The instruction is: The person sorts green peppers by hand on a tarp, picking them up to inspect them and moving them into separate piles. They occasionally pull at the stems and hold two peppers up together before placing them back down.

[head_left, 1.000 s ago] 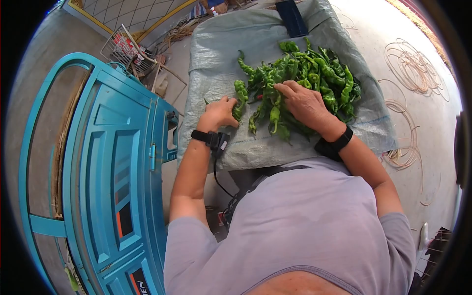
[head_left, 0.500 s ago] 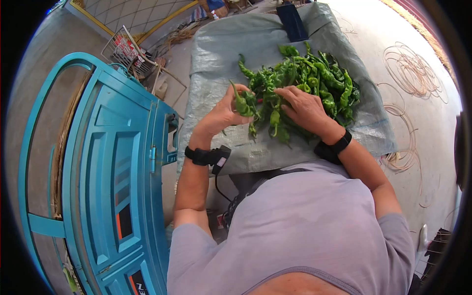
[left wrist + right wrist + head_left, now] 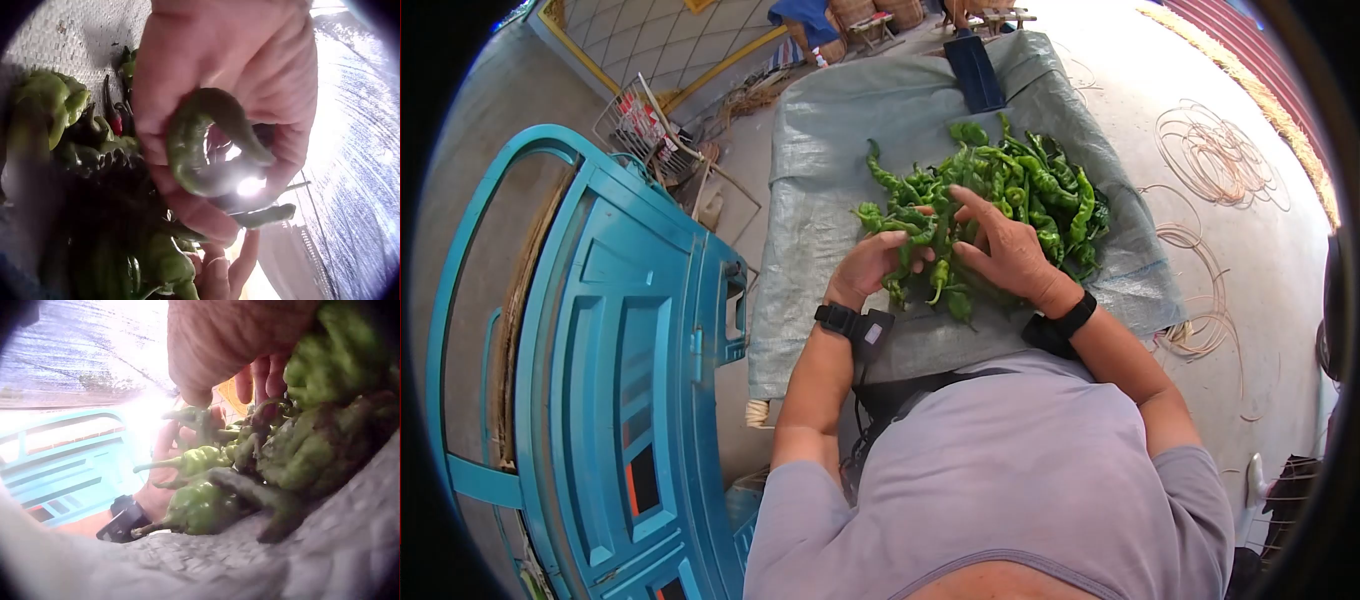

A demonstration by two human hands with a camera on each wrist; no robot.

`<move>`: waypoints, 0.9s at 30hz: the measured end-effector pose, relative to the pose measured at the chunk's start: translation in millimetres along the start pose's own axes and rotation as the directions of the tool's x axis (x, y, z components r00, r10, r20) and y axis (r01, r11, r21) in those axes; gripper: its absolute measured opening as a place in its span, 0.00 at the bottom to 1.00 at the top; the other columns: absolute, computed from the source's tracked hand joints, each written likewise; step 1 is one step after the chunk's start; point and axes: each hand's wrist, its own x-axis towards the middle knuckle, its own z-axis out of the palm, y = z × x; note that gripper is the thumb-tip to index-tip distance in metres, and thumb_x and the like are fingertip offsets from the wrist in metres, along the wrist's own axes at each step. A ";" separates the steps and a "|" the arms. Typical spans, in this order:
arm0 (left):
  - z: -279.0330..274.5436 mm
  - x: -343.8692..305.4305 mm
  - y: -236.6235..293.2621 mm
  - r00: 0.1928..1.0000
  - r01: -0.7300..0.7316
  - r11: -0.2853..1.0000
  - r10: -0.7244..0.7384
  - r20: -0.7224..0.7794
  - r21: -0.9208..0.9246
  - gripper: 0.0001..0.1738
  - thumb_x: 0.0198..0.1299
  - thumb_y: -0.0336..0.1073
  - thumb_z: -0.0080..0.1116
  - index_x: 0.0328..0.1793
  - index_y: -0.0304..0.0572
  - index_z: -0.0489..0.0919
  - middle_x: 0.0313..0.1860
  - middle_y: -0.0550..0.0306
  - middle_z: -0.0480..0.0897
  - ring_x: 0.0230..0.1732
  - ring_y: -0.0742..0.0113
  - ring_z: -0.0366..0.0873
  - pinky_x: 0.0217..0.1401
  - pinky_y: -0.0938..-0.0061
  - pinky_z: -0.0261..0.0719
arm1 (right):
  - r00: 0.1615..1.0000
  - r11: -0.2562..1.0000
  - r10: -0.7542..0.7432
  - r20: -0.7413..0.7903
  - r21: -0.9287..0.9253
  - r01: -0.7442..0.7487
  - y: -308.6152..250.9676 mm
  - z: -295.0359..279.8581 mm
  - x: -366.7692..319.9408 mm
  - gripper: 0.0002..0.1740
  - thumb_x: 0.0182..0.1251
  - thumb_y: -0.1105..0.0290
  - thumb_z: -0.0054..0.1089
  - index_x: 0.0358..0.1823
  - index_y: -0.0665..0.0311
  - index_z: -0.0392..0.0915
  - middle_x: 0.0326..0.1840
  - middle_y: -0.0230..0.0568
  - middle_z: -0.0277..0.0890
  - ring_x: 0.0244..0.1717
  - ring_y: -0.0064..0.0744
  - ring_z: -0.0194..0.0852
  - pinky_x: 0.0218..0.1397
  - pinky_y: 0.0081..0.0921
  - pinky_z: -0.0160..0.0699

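Note:
A pile of green peppers (image 3: 1040, 190) lies on a grey-green woven sheet (image 3: 820, 140). At the pile's left edge, my left hand (image 3: 870, 270) holds a curled green pepper (image 3: 187, 162), its fingers bent around it in the left wrist view. My right hand (image 3: 1012, 258) is over the near side of the pile, index finger stretched out and thumb apart from it. Crinkled green peppers (image 3: 200, 506) lie close below that hand in the right wrist view. One slim red pepper (image 3: 117, 124) shows among the green ones.
A dark blue flat object (image 3: 976, 75) lies at the sheet's far edge. The blue metal vehicle panel (image 3: 620, 350) stands to the left, with a wire basket (image 3: 640, 125) beyond it. Coiled cane strips (image 3: 1215, 155) lie on the floor at right.
My left hand lifted from the sheet with peppers, then moved right to the pile's near-left edge. My right hand's index finger and thumb have spread apart. The head view has shifted slightly.

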 end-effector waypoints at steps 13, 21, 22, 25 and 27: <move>8.0 -13.9 0.7 0.914 -0.242 0.968 0.253 -0.317 0.073 0.36 0.61 0.37 0.53 0.77 0.36 0.62 0.50 0.54 0.81 0.39 0.69 0.78 0.36 0.75 0.75 | 0.999 0.899 0.033 0.042 0.436 -0.048 30.1 9.9 -1.1 0.08 0.69 0.67 0.61 0.44 0.62 0.78 0.37 0.30 0.79 0.36 0.21 0.78 0.42 0.21 0.77; 6.2 -36.0 17.4 0.973 0.001 0.924 0.088 -0.215 0.382 0.39 0.59 0.34 0.56 0.79 0.41 0.60 0.31 0.61 0.77 0.28 0.71 0.74 0.32 0.75 0.73 | 0.987 0.770 0.077 0.143 0.620 -0.150 33.6 3.0 2.7 0.08 0.74 0.66 0.57 0.41 0.65 0.77 0.36 0.27 0.77 0.36 0.13 0.73 0.41 0.15 0.72; 3.4 -36.2 16.8 0.969 -0.022 0.936 0.107 -0.223 0.351 0.40 0.59 0.34 0.56 0.80 0.42 0.59 0.32 0.60 0.77 0.28 0.70 0.73 0.32 0.75 0.73 | 0.986 0.769 0.081 0.144 0.620 -0.154 32.4 2.0 2.4 0.08 0.74 0.66 0.57 0.41 0.65 0.77 0.36 0.27 0.77 0.36 0.13 0.73 0.41 0.15 0.73; -4.3 -33.3 12.5 0.949 -0.131 0.970 0.183 -0.257 0.205 0.42 0.59 0.34 0.56 0.81 0.44 0.55 0.35 0.58 0.76 0.30 0.69 0.73 0.34 0.74 0.74 | 0.984 0.771 0.096 0.150 0.614 -0.168 26.9 -1.3 1.3 0.09 0.74 0.66 0.58 0.41 0.65 0.77 0.35 0.27 0.77 0.36 0.13 0.73 0.41 0.15 0.73; -5.2 -30.6 10.0 0.918 -0.257 0.966 0.257 -0.301 0.042 0.44 0.59 0.34 0.56 0.82 0.44 0.53 0.37 0.56 0.75 0.32 0.68 0.73 0.35 0.73 0.74 | 0.982 0.777 0.108 0.153 0.603 -0.179 26.2 -0.7 1.1 0.09 0.74 0.66 0.58 0.41 0.65 0.77 0.35 0.27 0.77 0.36 0.13 0.73 0.41 0.15 0.72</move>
